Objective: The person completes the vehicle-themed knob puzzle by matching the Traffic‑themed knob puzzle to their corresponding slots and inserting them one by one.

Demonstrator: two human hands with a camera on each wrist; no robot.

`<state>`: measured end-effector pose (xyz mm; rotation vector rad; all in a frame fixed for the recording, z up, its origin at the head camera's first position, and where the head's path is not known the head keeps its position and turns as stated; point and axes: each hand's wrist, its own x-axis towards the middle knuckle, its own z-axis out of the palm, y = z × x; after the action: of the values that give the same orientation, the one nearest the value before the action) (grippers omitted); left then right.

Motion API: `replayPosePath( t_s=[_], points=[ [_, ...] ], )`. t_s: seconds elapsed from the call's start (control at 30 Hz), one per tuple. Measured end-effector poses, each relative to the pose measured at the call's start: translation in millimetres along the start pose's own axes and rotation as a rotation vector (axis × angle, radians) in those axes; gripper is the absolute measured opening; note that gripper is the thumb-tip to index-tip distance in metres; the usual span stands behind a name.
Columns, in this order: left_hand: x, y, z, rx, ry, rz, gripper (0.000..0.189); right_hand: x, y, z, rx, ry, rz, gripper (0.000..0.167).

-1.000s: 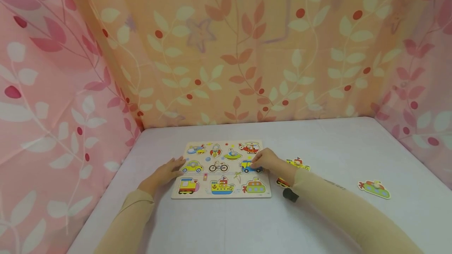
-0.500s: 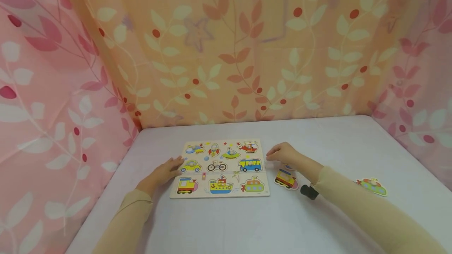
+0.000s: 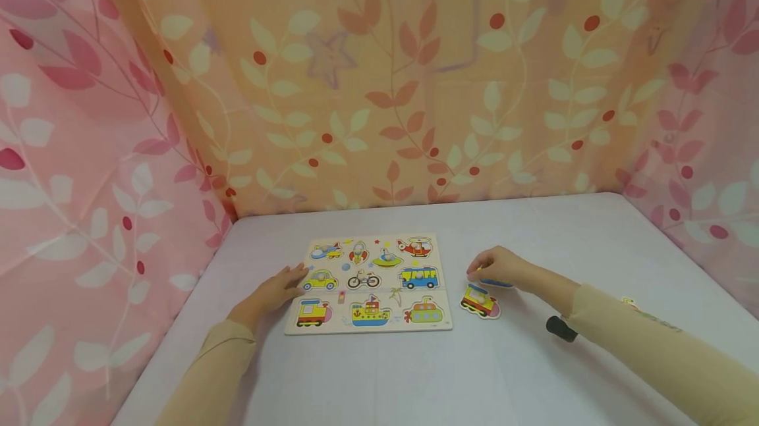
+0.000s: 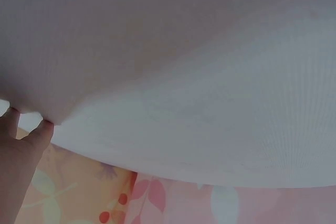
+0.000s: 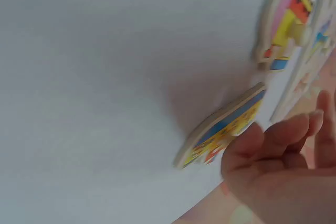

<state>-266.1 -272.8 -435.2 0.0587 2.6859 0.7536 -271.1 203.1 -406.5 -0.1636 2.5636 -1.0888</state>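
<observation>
The wooden puzzle board lies flat, showing pictures of vehicles. Along its left edge rests my left hand, fingers extended and touching the rim. Right of the board, my right hand pinches the knob of a ship puzzle piece between thumb and fingers. That piece is tilted on edge, mostly covered by the hand in the head view. Close by lies a train puzzle piece with its knob up. The bus piece sits in its slot on the board.
A submarine piece lies farther right, mostly hidden behind the right sleeve. A small black object is beside the right cuff. Floral curtains surround the white table at the back and sides.
My right hand has left the bus piece on the board and moved right to the ship piece, gripping its knob. My left hand has stayed at the board's left edge.
</observation>
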Motion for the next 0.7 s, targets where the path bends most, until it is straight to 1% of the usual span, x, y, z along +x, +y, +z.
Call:
replayPosePath(
  t_s=[0.1, 0.17, 0.27, 0.33, 0.43, 0.57, 0.7],
  points=[
    [-0.1, 0.1, -0.3, -0.005, -0.002, 0.002, 0.065, -0.5, 8.4, -1.9, -0.017, -0.080, -0.061, 0.013],
    [-0.3, 0.3, -0.6, -0.002, -0.002, 0.000, 0.065, -0.8, 13.2, -4.5, -0.027, -0.130, -0.123, 0.012],
    [-0.6, 0.1, -0.8, 0.007, -0.001, 0.001, 0.065, 0.0, 19.9, -8.2, -0.044, -0.181, -0.205, 0.015],
    [-0.7, 0.0, -0.9, 0.009, -0.001, 0.003, 0.065, 0.0, 23.3, -10.4, -0.049, -0.204, -0.241, 0.019],
    [-0.5, -0.4, -0.9, 0.007, -0.002, 0.008, 0.065, 0.2, 27.7, -11.8, -0.045, -0.231, -0.291, 0.019],
    [-0.1, -0.5, -0.9, 0.010, -0.002, 0.013, 0.065, 0.7, 32.7, -10.4, -0.054, -0.240, -0.363, 0.015],
    [0.0, -0.4, -1.2, 0.015, -0.004, 0.017, 0.065, 1.1, 35.1, -7.3, -0.064, -0.225, -0.377, 0.013]
  ],
)
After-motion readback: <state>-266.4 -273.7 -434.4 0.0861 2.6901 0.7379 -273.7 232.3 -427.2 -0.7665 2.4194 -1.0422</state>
